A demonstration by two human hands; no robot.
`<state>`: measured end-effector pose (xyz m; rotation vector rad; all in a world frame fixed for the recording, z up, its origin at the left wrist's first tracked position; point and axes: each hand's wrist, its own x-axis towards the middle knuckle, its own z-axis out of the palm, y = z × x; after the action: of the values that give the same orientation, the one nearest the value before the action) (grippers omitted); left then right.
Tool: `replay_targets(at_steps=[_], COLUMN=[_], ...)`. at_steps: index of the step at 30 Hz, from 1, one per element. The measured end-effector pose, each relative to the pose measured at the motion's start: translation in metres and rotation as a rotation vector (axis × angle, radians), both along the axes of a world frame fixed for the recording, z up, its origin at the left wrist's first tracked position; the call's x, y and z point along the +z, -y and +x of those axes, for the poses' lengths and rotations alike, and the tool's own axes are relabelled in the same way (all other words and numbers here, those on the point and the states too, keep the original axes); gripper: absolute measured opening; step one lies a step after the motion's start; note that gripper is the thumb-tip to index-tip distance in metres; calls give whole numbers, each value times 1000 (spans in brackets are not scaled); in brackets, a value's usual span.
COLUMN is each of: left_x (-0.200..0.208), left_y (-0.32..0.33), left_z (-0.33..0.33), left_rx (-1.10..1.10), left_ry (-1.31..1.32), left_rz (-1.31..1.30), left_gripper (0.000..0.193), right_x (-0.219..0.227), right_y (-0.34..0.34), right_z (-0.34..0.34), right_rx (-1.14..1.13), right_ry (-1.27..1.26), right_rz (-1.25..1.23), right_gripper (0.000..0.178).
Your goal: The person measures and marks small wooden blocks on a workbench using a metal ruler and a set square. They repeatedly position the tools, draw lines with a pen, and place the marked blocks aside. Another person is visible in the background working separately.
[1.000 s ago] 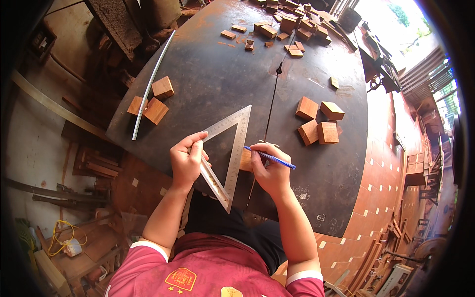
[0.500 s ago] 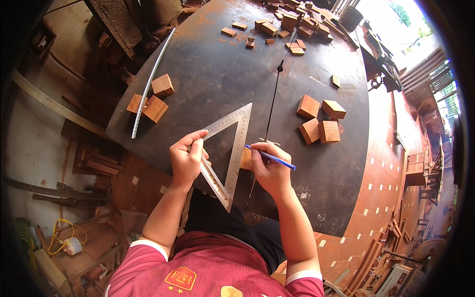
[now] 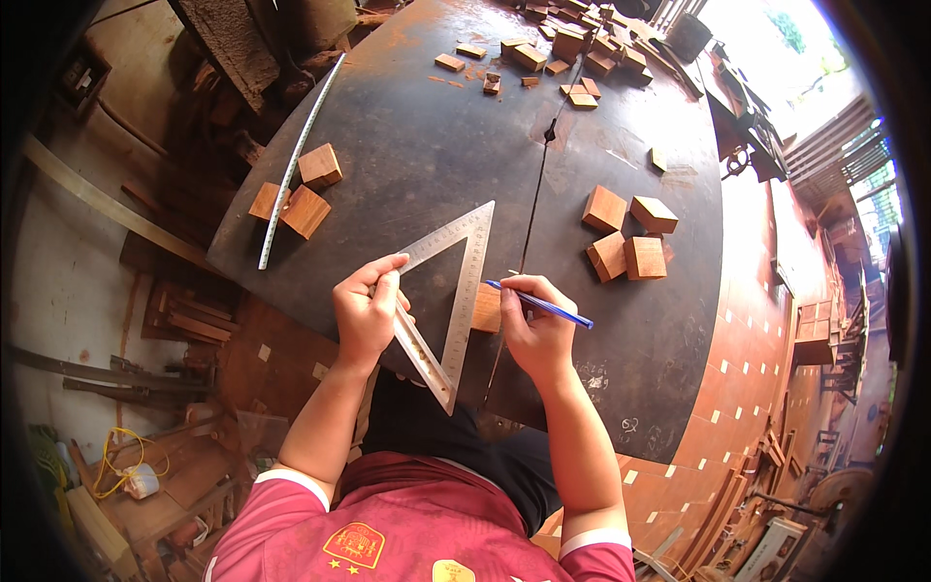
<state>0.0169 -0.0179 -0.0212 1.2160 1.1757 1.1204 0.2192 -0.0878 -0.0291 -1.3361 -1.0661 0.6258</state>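
My left hand (image 3: 369,306) is closed on one side of a metal triangle square (image 3: 467,291) with scale marks along its edges. One long edge of the square lies beside a small wooden block (image 3: 485,308) on the dark table. Between the fingers of my right hand (image 3: 538,330) is a blue pen (image 3: 548,307), its tip toward the upper left, just above the block's right part. The fingers of my right hand partly cover the block's right side.
Four-sided wooden blocks (image 3: 645,258) cluster to the right on the dark tabletop (image 3: 436,145). More blocks (image 3: 304,212) sit at the left, touching a long white ruler (image 3: 291,170). Several offcuts (image 3: 529,56) lie at the far end. A dark seam (image 3: 533,209) runs through the table.
My right hand and the pen have shifted slightly right, uncovering more of the wooden block. The left hand and the triangle square have stayed in place.
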Motion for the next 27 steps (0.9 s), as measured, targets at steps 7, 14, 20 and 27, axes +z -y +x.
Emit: replay_targets(at_steps=[7, 14, 20, 27], left_x=[0, 1, 1, -4], left_y=[0, 0, 0, -1], left_z=[1, 1, 1, -1], left_rx=[6, 2, 8, 7], left_ry=[7, 6, 24, 8], left_rz=[-4, -4, -22, 3], left_gripper=[26, 25, 24, 24], right_x=[3, 5, 13, 31], right_y=[-1, -1, 4, 22], right_z=[0, 0, 0, 6], right_rx=[17, 31, 75, 478], right_ry=[96, 156, 165, 236], right_rz=[-2, 25, -74, -188], right_gripper=[5, 5, 2, 5])
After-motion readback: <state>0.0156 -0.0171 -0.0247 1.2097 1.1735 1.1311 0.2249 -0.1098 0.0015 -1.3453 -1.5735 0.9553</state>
